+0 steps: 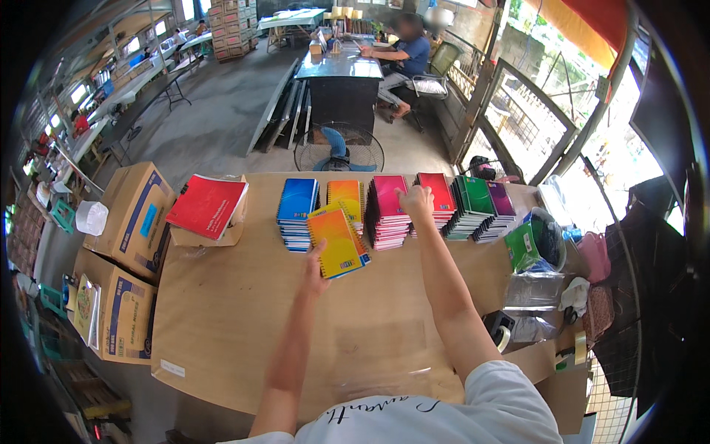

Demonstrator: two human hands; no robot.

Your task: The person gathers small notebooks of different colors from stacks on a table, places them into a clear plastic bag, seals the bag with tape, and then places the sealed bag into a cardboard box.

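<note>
My left hand (316,268) grips a yellow-orange spiral notebook (339,240), tilted above the table; a blue edge shows beneath it. My right hand (418,203) reaches to the pink notebook stack (388,207), its fingers closed at the top notebook's right edge. In the same row stand a blue notebook stack (297,203), an orange notebook stack (345,194) partly hidden by the held notebook, a red notebook stack (435,194) partly behind my right hand, a green notebook stack (473,197) and a purple notebook stack (501,201).
Red books (209,206) lie on an open carton at the table's left, beside large cardboard boxes (126,311). A fan (337,152) stands beyond the table (244,318). At right are a green-and-white container (522,246) and a tape dispenser (498,325). A person (405,55) sits at a far desk.
</note>
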